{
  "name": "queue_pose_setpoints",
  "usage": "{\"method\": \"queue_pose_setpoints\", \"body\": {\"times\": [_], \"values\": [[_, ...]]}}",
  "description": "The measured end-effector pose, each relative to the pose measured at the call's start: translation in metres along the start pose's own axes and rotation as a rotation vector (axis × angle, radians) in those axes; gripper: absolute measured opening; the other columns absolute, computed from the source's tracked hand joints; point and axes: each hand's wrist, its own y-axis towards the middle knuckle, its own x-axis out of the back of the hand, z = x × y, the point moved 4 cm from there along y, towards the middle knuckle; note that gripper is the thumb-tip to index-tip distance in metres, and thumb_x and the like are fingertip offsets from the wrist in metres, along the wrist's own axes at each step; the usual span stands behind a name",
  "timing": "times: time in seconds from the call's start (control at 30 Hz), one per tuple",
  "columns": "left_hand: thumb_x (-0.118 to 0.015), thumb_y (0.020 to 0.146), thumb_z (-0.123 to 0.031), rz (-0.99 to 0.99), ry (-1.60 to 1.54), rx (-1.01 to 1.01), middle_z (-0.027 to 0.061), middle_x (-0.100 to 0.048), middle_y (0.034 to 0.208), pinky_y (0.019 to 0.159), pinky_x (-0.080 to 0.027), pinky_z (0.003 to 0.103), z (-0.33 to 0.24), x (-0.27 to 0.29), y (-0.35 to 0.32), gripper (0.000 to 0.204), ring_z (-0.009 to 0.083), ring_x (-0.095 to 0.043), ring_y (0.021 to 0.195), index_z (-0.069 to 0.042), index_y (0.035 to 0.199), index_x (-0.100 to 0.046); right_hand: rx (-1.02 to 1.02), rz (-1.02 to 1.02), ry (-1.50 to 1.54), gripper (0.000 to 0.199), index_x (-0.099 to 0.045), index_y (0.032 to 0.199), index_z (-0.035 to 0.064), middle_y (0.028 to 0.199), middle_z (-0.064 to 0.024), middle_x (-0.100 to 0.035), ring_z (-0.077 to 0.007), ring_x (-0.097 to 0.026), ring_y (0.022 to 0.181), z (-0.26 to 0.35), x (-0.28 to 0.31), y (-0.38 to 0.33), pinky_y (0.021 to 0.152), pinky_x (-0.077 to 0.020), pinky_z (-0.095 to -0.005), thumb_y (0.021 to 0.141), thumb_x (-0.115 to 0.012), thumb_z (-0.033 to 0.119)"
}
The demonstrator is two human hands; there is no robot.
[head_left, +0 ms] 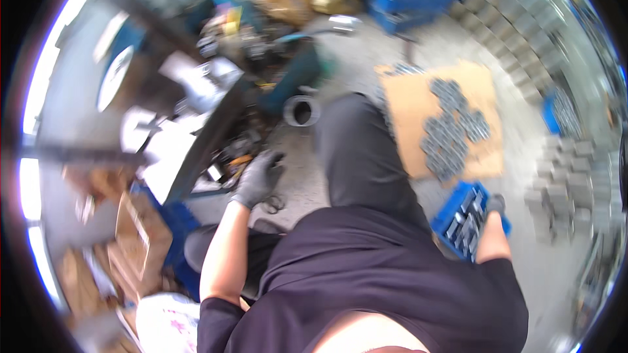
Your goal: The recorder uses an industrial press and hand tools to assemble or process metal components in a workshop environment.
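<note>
Two gloved hands, your left hand (259, 181) loosely open near the workbench (171, 162), your right hand (497, 204) at the rim of a blue bin (449, 209) of metal parts (466, 229), grip unclear, bin just beside a cardboard sheet (411, 108) bearing grey pieces (446, 147).

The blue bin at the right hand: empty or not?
Not empty: grey pieces lie inside the blue bin, beside the right hand. Exactly how full, I cannot tell.

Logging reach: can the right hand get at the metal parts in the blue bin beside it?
Likely yes: the right hand is at the blue bin, and nothing seems to cover the metal parts.
</note>
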Motion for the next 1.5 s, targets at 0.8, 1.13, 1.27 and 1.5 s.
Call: {"method": "queue_pose_setpoints", "body": {"times": [0.8,1.13,1.27,1.5], "values": [[-0.068,0.097,-0.022,-1.593,-0.620,1.210,0.0094,-0.074,0.088,0.069,-0.055,0.031,0.209,-0.088,-0.520,0.030,0.0165,-0.067,0.072,-0.002,0.119,-0.073,2.436,0.438,-0.249,0.023,-0.072,0.109,0.0017,0.102,-0.0199,-0.071,-0.0420,-0.069,0.096,0.766,0.287,-0.473,0.085,-0.0554,-0.0502,0.089,-0.070,0.013],[-0.070,0.084,-0.034,-0.968,-0.557,1.922,0.0320,-0.071,0.124,0.101,-0.053,0.048,0.229,-0.289,-0.513,0.057,0.0424,-0.070,0.116,0.003,0.127,-0.070,2.047,0.861,-0.198,0.029,-0.070,0.123,-0.0032,0.106,-0.0170,-0.077,-0.0209,-0.072,0.096,0.806,0.211,-0.438,0.087,-0.0558,-0.0339,0.097,-0.071,0.009],[-0.067,0.085,-0.027,-0.797,-0.467,1.970,0.0316,-0.066,0.134,0.105,-0.054,0.050,0.218,-0.286,-0.467,0.059,0.0446,-0.068,0.121,0.002,0.136,-0.062,1.960,0.775,-0.312,0.031,-0.070,0.124,-0.0026,0.102,-0.0144,-0.077,-0.0172,-0.069,0.089,0.815,0.197,-0.403,0.082,-0.0552,-0.0317,0.097,-0.072,0.011],[-0.064,0.091,-0.018,-0.796,-0.295,2.012,0.0246,-0.072,0.122,0.096,-0.058,0.050,0.217,-0.293,-0.463,0.045,0.0433,-0.071,0.116,-0.005,0.133,-0.062,1.952,0.662,-0.269,0.032,-0.070,0.127,-0.0009,0.101,-0.0126,-0.076,-0.0153,-0.068,0.084,0.814,0.209,-0.396,0.079,-0.0554,-0.0316,0.098,-0.071,0.013]]}}
